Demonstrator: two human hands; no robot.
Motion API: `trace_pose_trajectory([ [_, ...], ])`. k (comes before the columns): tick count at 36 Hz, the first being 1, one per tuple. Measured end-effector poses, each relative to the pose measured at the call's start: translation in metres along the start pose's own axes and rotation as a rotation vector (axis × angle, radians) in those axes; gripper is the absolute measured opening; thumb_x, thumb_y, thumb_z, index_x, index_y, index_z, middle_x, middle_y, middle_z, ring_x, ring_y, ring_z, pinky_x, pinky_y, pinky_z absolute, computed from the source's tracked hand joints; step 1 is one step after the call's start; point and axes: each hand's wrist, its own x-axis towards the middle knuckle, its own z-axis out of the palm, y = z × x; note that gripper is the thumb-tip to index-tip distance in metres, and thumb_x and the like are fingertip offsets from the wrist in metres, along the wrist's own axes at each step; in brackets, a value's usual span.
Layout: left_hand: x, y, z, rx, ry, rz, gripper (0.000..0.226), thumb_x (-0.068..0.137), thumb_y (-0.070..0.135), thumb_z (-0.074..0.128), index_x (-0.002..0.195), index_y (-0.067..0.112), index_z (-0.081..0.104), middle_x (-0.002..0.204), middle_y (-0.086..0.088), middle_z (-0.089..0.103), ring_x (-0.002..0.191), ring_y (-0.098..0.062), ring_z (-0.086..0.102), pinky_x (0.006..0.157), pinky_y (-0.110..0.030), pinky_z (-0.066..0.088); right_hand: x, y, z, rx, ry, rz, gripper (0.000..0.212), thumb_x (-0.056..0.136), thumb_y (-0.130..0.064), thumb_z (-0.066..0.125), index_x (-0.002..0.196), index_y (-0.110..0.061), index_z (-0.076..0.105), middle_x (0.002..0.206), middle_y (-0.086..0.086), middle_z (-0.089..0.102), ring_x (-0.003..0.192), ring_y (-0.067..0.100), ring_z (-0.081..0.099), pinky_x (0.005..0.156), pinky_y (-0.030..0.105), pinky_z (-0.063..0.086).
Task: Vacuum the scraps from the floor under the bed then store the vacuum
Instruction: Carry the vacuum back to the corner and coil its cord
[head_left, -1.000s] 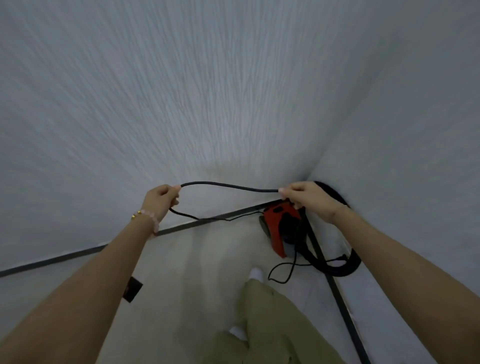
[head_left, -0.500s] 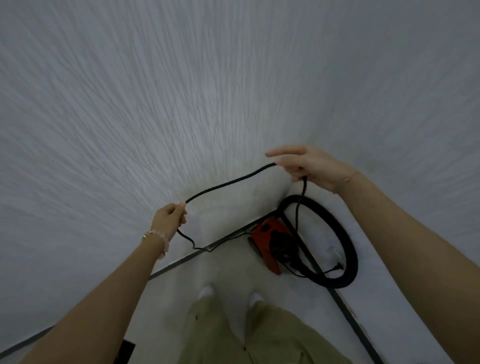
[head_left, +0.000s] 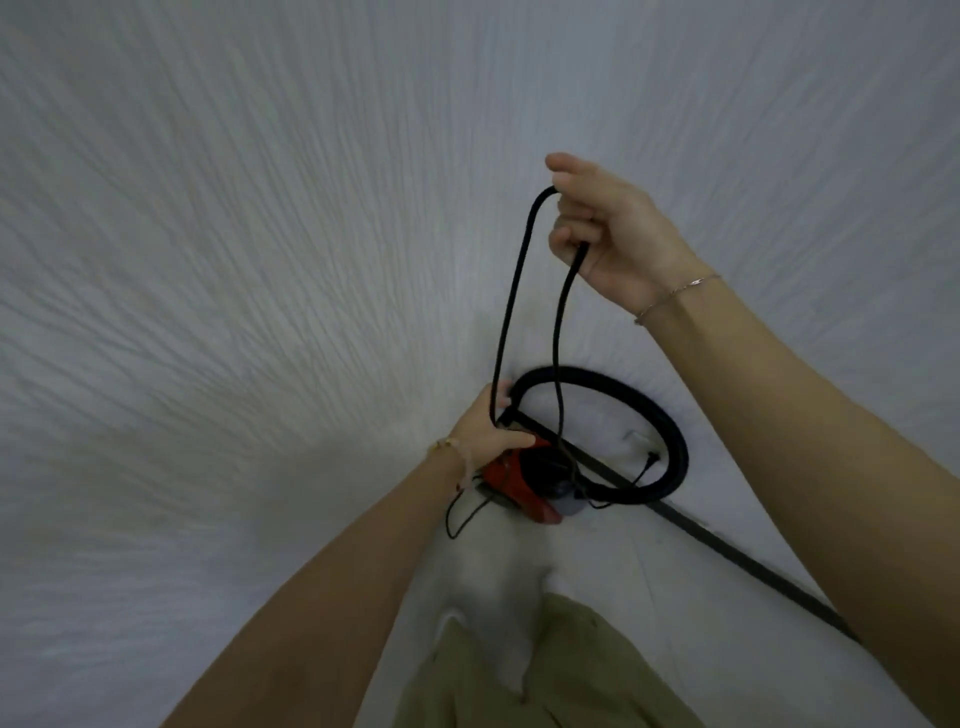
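Two strands of the black power cord (head_left: 511, 291) are being held up as a tall narrow loop, right of frame centre. The right hand (head_left: 615, 239) is closed on the top of the loop, fingers curled around both strands. The left hand (head_left: 485, 428) is pinched on the lower part of one strand, just above the vacuum (head_left: 524, 480).

The vacuum, red and black, is being kept on the floor (head_left: 519, 597) in the corner where two pale walls (head_left: 208, 260) meet, lower centre of the frame. Its long axis is lying roughly upper left to lower right, the red end toward the person. Its black hose (head_left: 670, 431) is curled in a ring against the right-hand wall.

Risks, as judged: the loop could be dropped if either hold is loosened; slack trailing by the left wrist could be snagged; the light vacuum could be tugged over by a hard pull.
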Motion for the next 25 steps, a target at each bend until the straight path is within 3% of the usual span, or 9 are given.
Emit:
trace_pose_trajectory([
  [2, 0.006, 0.004, 0.011, -0.037, -0.093, 0.011, 0.086, 0.079, 0.008, 0.074, 0.149, 0.021, 0.026, 0.136, 0.010, 0.038, 0.128, -0.006, 0.036, 0.103, -0.021, 0.034, -0.008, -0.002, -0.001, 0.135, 0.028, -0.004, 0.014, 0.093, -0.006, 0.051, 0.092, -0.014, 0.062, 0.047, -0.010, 0.038, 0.038, 0.005, 0.028, 0.052, 0.014, 0.039],
  [5, 0.016, 0.010, 0.026, -0.072, -0.139, 0.006, 0.097, 0.073, 0.013, 0.080, 0.151, 0.023, 0.024, 0.146, 0.007, 0.037, 0.134, -0.011, 0.036, 0.113, -0.028, 0.031, -0.018, -0.007, -0.004, 0.246, 0.070, -0.030, 0.014, 0.094, -0.006, 0.049, 0.092, -0.013, 0.060, 0.045, -0.009, 0.035, 0.037, 0.005, 0.027, 0.049, 0.015, 0.040],
  [8, 0.024, 0.018, 0.041, -0.114, -0.156, 0.025, 0.087, 0.074, 0.007, 0.077, 0.148, 0.017, 0.031, 0.144, 0.000, 0.042, 0.131, -0.016, 0.042, 0.113, -0.033, 0.034, -0.027, -0.014, -0.009, 0.251, 0.118, -0.049, 0.014, 0.093, -0.005, 0.049, 0.092, -0.012, 0.061, 0.048, -0.008, 0.031, 0.038, 0.005, 0.025, 0.048, 0.015, 0.040],
  [10, 0.027, 0.024, 0.052, -0.074, -0.192, -0.019, 0.067, 0.081, 0.006, 0.071, 0.141, 0.013, 0.041, 0.137, -0.003, 0.047, 0.125, -0.017, 0.045, 0.102, -0.024, 0.040, -0.034, -0.021, -0.013, 0.216, 0.146, -0.061, 0.013, 0.093, -0.005, 0.050, 0.091, -0.012, 0.062, 0.050, -0.008, 0.029, 0.038, 0.004, 0.024, 0.048, 0.014, 0.038],
  [13, 0.033, 0.025, 0.067, -0.061, -0.256, -0.122, 0.027, 0.085, 0.015, 0.068, 0.110, 0.006, 0.062, 0.110, -0.011, 0.061, 0.106, -0.021, 0.056, 0.081, -0.022, 0.048, -0.043, -0.029, -0.023, 0.165, 0.184, -0.087, 0.013, 0.092, -0.006, 0.051, 0.091, -0.012, 0.063, 0.050, -0.009, 0.028, 0.039, 0.004, 0.023, 0.049, 0.014, 0.037],
  [17, 0.035, 0.009, 0.080, -0.082, -0.268, -0.180, 0.035, 0.084, 0.026, 0.069, 0.110, 0.002, 0.066, 0.106, -0.007, 0.067, 0.101, -0.019, 0.061, 0.077, -0.020, 0.049, -0.055, -0.041, -0.048, -0.008, 0.265, -0.121, 0.014, 0.093, -0.008, 0.051, 0.094, -0.013, 0.064, 0.050, -0.009, 0.027, 0.041, 0.004, 0.023, 0.049, 0.015, 0.035],
  [19, 0.033, -0.001, 0.078, -0.057, -0.252, -0.171, 0.017, 0.089, 0.023, 0.064, 0.083, 0.008, 0.068, 0.086, -0.003, 0.068, 0.083, -0.012, 0.061, 0.071, -0.019, 0.047, -0.062, -0.043, -0.068, -0.210, 0.313, -0.111, 0.015, 0.093, -0.010, 0.052, 0.095, -0.013, 0.066, 0.051, -0.009, 0.028, 0.042, 0.005, 0.025, 0.050, 0.017, 0.037],
  [20, 0.035, -0.008, 0.076, -0.042, -0.228, -0.174, 0.022, 0.090, 0.022, 0.062, 0.071, 0.011, 0.064, 0.078, -0.002, 0.066, 0.078, -0.010, 0.059, 0.071, -0.020, 0.046, -0.065, -0.041, -0.079, -0.318, 0.335, -0.095, 0.016, 0.093, -0.011, 0.053, 0.096, -0.014, 0.067, 0.052, -0.008, 0.029, 0.044, 0.005, 0.026, 0.051, 0.018, 0.038],
  [25, 0.036, -0.037, 0.052, 0.049, -0.129, -0.178, 0.036, 0.089, 0.023, 0.064, 0.057, 0.010, 0.053, 0.060, -0.001, 0.058, 0.061, -0.008, 0.053, 0.058, -0.010, 0.044, -0.082, -0.014, -0.151, -0.536, 0.457, 0.059, 0.018, 0.092, -0.012, 0.056, 0.104, -0.014, 0.068, 0.054, -0.008, 0.033, 0.046, 0.006, 0.033, 0.058, 0.022, 0.044],
])
